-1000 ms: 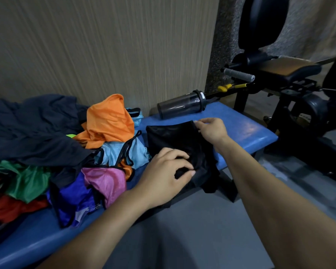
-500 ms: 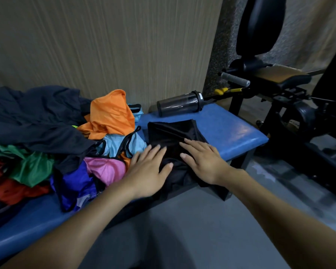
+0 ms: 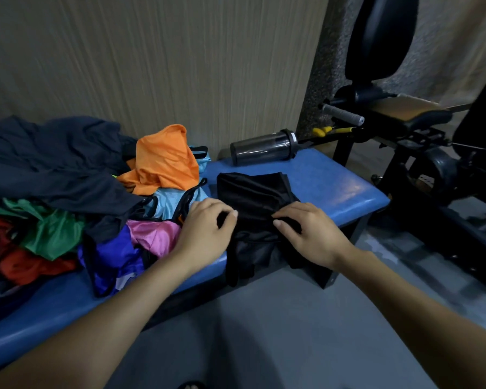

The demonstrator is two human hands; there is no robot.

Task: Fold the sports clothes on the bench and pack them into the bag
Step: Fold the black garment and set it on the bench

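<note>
A black garment (image 3: 253, 197) lies partly folded on the blue bench (image 3: 334, 189), its lower part hanging over the front edge. My left hand (image 3: 208, 228) pinches its left edge with curled fingers. My right hand (image 3: 309, 231) grips a bunched fold at its right side. To the left sits a heap of clothes: an orange top (image 3: 163, 161), a light blue piece (image 3: 169, 200), a pink one (image 3: 155, 237), purple (image 3: 110, 259), green (image 3: 51, 234), red (image 3: 17, 262) and a large dark garment (image 3: 51, 164). No bag is in view.
A dark shaker bottle (image 3: 264, 148) lies on its side at the bench's back edge by the wall. A black exercise machine (image 3: 421, 141) with a grey handle (image 3: 343, 115) stands to the right. Grey floor (image 3: 264, 318) lies below the bench.
Both hands lay flat on the black garment half a second ago; now their fingers are curled and grip its fabric at the left and right sides.
</note>
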